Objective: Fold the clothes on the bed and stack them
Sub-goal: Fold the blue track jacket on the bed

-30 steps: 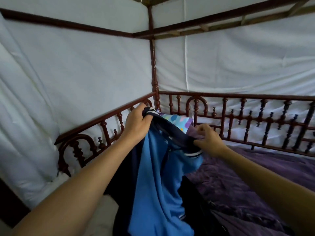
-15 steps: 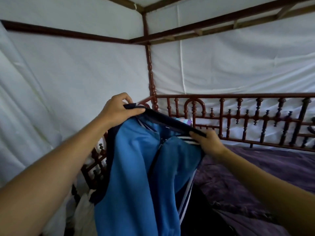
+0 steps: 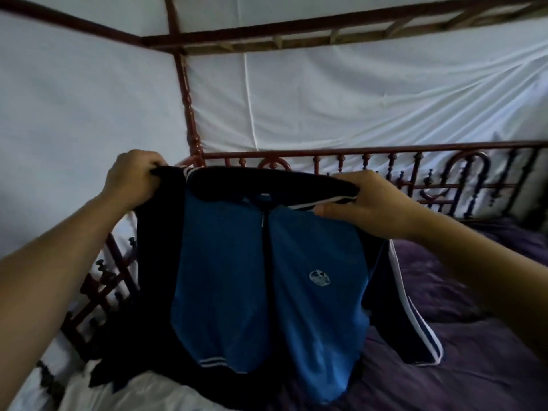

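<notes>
While I'm reaching out, left hand (image 3: 130, 178) and right hand (image 3: 373, 203) are gripping the jacket (image 3: 225, 262) shoulders | it's hanging vertically, collar up, front facing me.

One head cam, wide-angle, faces fwd at corner post (image 3: 189, 114), jacket (image 3: 225, 262) v. near.

Ahead of you stands a turned red-brown corner post (image 3: 189, 114). A spindled rail (image 3: 370, 151) runs rightward from it, beams (image 3: 296, 28) meet above it, white cloth (image 3: 355, 93) hangs behind it, and a purple bedcover (image 3: 474, 336) lies to its lower right.
</notes>
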`<action>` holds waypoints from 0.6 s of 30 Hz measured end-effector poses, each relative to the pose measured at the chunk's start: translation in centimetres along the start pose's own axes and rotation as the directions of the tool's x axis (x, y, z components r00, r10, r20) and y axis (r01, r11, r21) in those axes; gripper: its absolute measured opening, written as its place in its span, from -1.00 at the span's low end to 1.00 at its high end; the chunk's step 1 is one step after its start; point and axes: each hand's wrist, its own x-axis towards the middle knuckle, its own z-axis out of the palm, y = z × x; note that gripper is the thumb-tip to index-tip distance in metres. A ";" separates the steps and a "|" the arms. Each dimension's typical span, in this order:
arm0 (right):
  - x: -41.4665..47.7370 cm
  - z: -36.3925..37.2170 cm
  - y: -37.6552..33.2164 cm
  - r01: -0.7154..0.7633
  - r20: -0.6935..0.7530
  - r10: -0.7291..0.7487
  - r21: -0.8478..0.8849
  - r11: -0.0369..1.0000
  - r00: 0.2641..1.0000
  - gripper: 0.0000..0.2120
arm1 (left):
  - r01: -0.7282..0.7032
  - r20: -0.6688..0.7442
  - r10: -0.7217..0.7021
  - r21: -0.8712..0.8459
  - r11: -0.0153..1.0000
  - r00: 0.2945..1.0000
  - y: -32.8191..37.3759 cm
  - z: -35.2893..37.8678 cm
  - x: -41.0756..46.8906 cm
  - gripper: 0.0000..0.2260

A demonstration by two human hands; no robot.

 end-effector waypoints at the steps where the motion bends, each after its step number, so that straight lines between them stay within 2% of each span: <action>1: -0.6 -0.8 -0.1 -0.042 -0.032 0.043 0.032 0.999 0.999 -0.89 | -0.010 -0.029 0.007 -0.076 0.997 1.000 0.0 0.8 0.5 -0.85; 4: -3.1 -2.8 0.1 -0.120 -0.088 0.132 0.133 0.984 0.987 -0.88 | -0.087 -0.110 0.068 -0.180 0.980 0.992 1.8 3.3 2.3 -0.79; 6: -5.5 -3.6 0.7 -0.155 -0.112 0.177 0.187 0.970 0.978 -0.95 | -0.112 -0.147 0.075 -0.261 0.959 0.986 5.2 5.5 3.5 -0.78; 9: -9.9 -4.8 2.1 -0.249 -0.153 0.301 0.290 0.924 0.941 -0.90 | -0.148 -0.160 0.091 -0.388 0.910 0.983 11.8 9.6 5.0 -0.80; 13: -16.8 -6.2 5.8 -0.398 -0.202 0.460 0.286 0.872 0.864 -0.75 | -0.277 -0.053 0.277 -0.372 0.886 0.959 20.6 16.4 5.2 -0.67; 16: -22.8 -6.4 10.8 -0.573 -0.258 0.611 0.212 0.791 0.748 -0.74 | -0.298 0.107 0.362 -0.380 0.876 0.926 27.5 22.7 3.4 -0.58; 18: -27.0 -6.3 15.0 -0.687 -0.286 0.703 0.171 0.706 0.651 -0.70 | -0.307 0.220 0.411 -0.389 0.869 0.885 32.1 27.5 1.4 -0.65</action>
